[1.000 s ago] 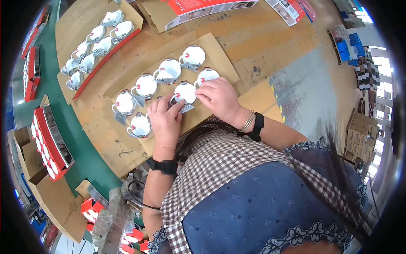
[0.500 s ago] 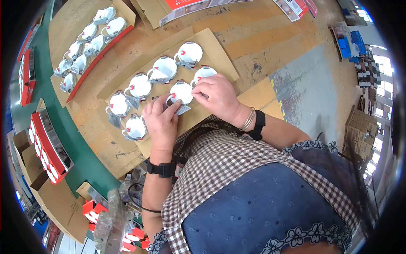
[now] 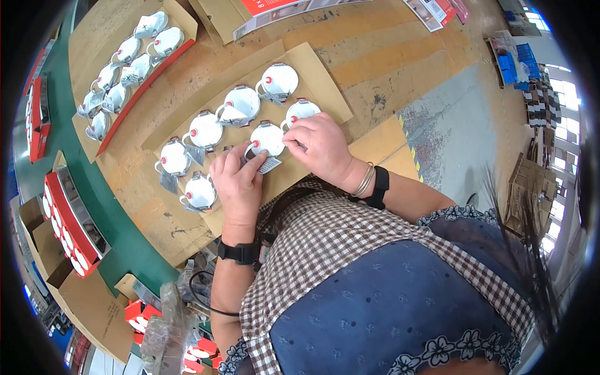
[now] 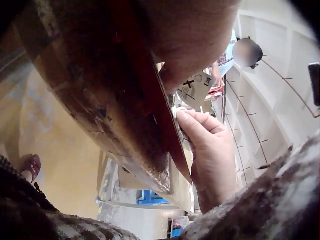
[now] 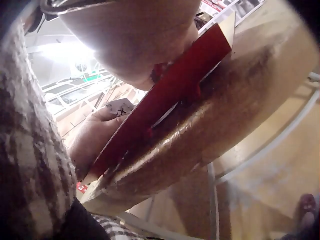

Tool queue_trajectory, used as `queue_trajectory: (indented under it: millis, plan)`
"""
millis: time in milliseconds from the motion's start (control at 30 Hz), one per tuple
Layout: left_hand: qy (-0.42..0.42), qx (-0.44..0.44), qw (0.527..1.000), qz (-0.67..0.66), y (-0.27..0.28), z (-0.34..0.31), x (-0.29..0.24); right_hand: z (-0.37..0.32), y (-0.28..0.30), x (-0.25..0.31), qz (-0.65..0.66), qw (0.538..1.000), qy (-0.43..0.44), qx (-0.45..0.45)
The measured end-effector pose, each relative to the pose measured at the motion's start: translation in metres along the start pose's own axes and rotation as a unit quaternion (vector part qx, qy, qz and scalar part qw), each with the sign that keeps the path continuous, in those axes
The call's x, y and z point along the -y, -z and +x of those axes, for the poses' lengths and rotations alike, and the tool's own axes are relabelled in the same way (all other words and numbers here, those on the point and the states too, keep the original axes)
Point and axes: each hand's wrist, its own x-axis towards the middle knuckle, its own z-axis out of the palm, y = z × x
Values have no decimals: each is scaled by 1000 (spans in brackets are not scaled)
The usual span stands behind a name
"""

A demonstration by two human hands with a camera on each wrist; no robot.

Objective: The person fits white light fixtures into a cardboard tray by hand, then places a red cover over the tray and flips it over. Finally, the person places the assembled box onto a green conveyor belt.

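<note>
My left hand (image 3: 237, 186) is at the near side of a round white lamp unit (image 3: 267, 139) with a red centre and a white cable loop. Its thumb lies on a printed paper tag (image 3: 270, 164) hanging from that unit, gripped against the fingers. In the right wrist view the tag (image 5: 120, 106) shows a black cross by the thumb. Across the unit, my right hand (image 3: 322, 149) pinches thumb to forefinger. The left wrist view shows a small white piece (image 4: 179, 110) at its fingertips; I cannot tell its kind. Another white unit (image 3: 302, 111) is partly behind that hand.
Several similar units stand in rows in the cardboard tray (image 3: 312, 62). A second tray (image 3: 181, 12) of units with a red edge lies at far left. Red-and-white boxes (image 3: 69, 219) stand on the green surface (image 3: 140, 234). A red printed carton (image 3: 294, 6) lies at the back.
The head view has shifted, so the trays appear slightly further left. Both hands stay at the same unit, nearly still, with the right fingers still pinched together.
</note>
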Motion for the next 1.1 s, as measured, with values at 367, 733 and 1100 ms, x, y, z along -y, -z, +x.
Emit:
queue_trajectory:
  millis: [367,733,1100]
  plan:
    - [1,-4,1000,1,-2,-1,3,0,-11,3,-29,999,-22,-29]
    - [-3,-9,1000,0,-7,3,6,6,-12,-3,-1,999,-20,-49]
    - [-1,7,1000,30,-6,7,-3,3,-7,-4,14,999,-41,-26]
